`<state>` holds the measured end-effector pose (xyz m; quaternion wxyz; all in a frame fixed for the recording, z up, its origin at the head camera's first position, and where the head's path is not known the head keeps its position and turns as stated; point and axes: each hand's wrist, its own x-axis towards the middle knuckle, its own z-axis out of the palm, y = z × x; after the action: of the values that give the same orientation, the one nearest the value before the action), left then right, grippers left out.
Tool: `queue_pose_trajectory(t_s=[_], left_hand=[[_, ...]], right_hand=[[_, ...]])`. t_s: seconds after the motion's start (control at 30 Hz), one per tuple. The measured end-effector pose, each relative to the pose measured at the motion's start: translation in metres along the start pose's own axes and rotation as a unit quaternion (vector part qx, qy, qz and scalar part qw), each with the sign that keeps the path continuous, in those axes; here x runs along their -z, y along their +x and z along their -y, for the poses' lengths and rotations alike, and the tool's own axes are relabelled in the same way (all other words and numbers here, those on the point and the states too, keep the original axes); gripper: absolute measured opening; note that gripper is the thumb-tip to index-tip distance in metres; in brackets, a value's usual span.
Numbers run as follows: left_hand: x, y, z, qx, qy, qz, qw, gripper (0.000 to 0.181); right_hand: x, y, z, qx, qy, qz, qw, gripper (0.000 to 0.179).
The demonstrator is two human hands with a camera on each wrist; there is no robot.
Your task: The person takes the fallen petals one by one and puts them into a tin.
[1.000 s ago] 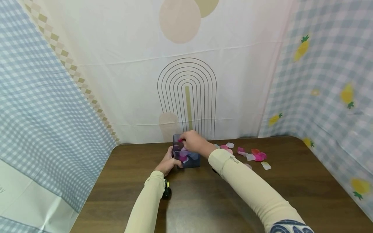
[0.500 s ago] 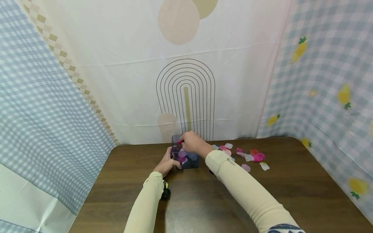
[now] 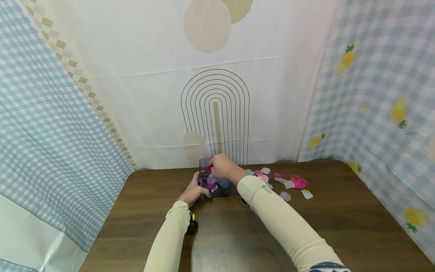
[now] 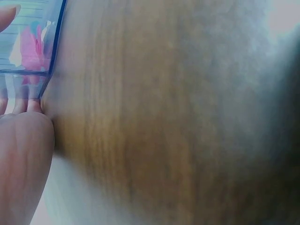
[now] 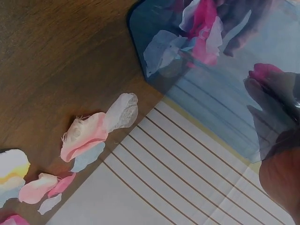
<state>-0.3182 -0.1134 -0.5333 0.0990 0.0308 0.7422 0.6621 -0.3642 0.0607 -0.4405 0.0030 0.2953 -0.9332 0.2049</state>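
A clear blue-tinted plastic box [image 3: 222, 192] stands near the table's back edge, with pink, white and pale petals [image 5: 204, 40] inside it. My left hand [image 3: 193, 192] holds the box at its left side; in the left wrist view its fingers show behind the clear wall [image 4: 40, 86]. Over the open top, my right hand [image 3: 223, 166] reaches in with bent fingers. Between its fingertips it pinches a magenta petal [image 5: 265, 71], seen through the box wall in the right wrist view. Part of this hand [image 5: 281, 180] stays outside the box.
To the right of the box, several loose petals [image 3: 300, 184] in pink, red, white and lilac lie scattered on the brown wooden table [image 3: 238, 234]. A printed cloth [image 3: 163, 113] hangs right behind the table's back edge. Checked cloths [image 3: 380, 113] flank both sides.
The head view has shifted slightly. My right forearm has moved a little left, uncovering a lilac petal on the table. Both hands keep their places at the box.
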Motion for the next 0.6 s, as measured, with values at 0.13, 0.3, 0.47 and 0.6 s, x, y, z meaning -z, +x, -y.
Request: queue_pose_trajectory(t_s=[0.13, 0.3, 0.47, 0.6], left_hand=[[0.0003, 0.0021, 0.0001, 0.005, 0.002, 0.0, 1.0, 0.1], [-0.0004, 0.0017, -0.0015, 0.009, 0.001, 0.005, 0.9999, 0.099], [0.0011, 0.0009, -0.0009, 0.009, -0.003, 0.004, 0.9999, 0.101], [0.0022, 0.0001, -0.0016, 0.006, -0.006, 0.005, 1.0, 0.103]], right_hand=[[0.0031, -0.002, 0.0016, -0.008, 0.005, 0.006, 0.9999, 0.028], [0.0035, -0.0031, -0.0001, -0.008, 0.003, 0.006, 0.9999, 0.03], [0.003, -0.0029, 0.0012, -0.005, 0.01, 0.007, 0.9999, 0.03], [0.0033, -0.0023, 0.0026, -0.009, 0.016, 0.007, 0.9998, 0.029]])
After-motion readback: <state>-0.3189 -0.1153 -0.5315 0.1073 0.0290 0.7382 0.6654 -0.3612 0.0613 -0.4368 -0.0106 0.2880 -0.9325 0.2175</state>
